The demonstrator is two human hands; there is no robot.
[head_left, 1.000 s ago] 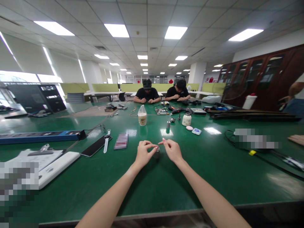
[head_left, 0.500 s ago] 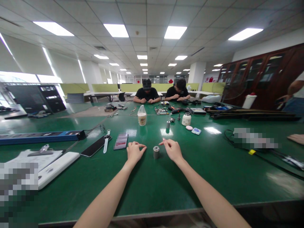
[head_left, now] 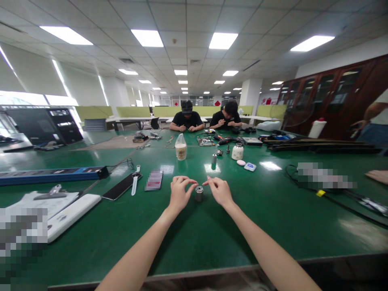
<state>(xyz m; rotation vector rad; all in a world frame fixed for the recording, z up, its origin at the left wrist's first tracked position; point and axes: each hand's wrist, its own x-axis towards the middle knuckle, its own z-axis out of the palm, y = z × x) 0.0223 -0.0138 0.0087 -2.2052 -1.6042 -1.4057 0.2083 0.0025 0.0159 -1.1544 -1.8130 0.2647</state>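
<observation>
A small grey metal cylinder [head_left: 199, 196] with a round recess in its top stands upright on the green table between my two hands. My left hand [head_left: 182, 194] is beside its upper left, thumb and forefinger tips pinched together at the level of the cylinder's top. Anything between those tips is too small to make out. To the upper right of the cylinder, my right hand [head_left: 221, 191] has its fingers curled and the thumb and forefinger drawn together. What it may hold cannot be made out either. A second metal cylinder [head_left: 214, 159] stands farther back.
On the left lie a phone [head_left: 154, 180], a white-strapped watch [head_left: 136, 182], a black tablet-like slab [head_left: 119, 187] and a clipboard [head_left: 56, 195]. Farther back are a bagged cup [head_left: 181, 151], a white jar [head_left: 237, 152] and a blue-white case [head_left: 250, 167]. Two people sit opposite; cables [head_left: 336, 204] lie right.
My left hand has moved right, bringing its pinched fingertips to the cylinder's top edge. My right hand stays almost where it was, and the cylinder has not moved.
</observation>
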